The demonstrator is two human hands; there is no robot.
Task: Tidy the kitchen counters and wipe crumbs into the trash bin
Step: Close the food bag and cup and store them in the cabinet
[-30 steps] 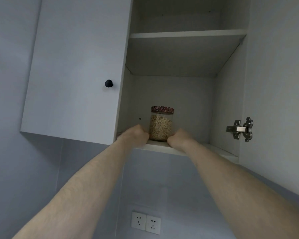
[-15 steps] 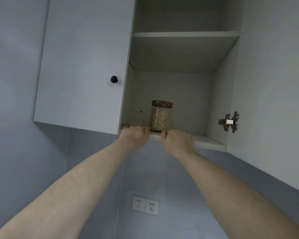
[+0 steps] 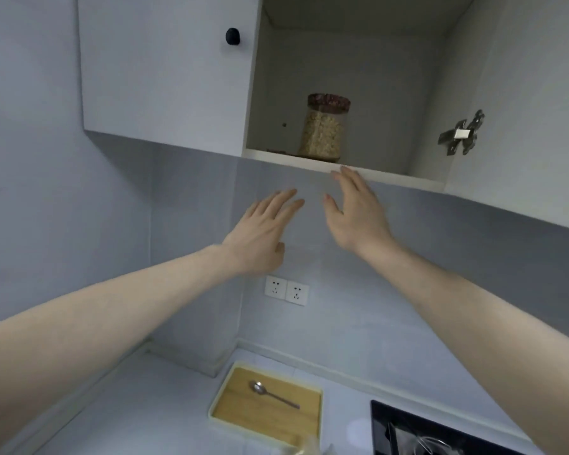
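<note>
Jar (image 3: 324, 128) of pale flakes, patterned dark-red lid, stands upright near the front edge of the bottom shelf (image 3: 385, 176) of the wall cupboard, left of the shelf's middle. Judgement: stowed up there to get it off the worktop; close to the edge because that is as far as an overhead reach sets it easily.

Both hands are below the shelf and apart from the jar. Left hand (image 3: 263, 233): fingers straight, spread, holding nothing. Right hand (image 3: 358, 213): fingers straight, empty, fingertips just at the shelf's front lip; contact cannot be told.

Cupboard door (image 3: 523, 93) on the right stands open, hinge (image 3: 462, 134) exposed. Left door (image 3: 165, 67) is closed, 1 black knob (image 3: 232, 36).

Below: 2 wall sockets (image 3: 286, 290). On the worktop (image 3: 138, 405), a tray (image 3: 266, 407) with wooden base carries 1 spoon (image 3: 271, 393). Black hob (image 3: 421, 435) at near right.

Judgement: tidying partly done; tray and spoon remain, wiping not begun, no bin in view.
</note>
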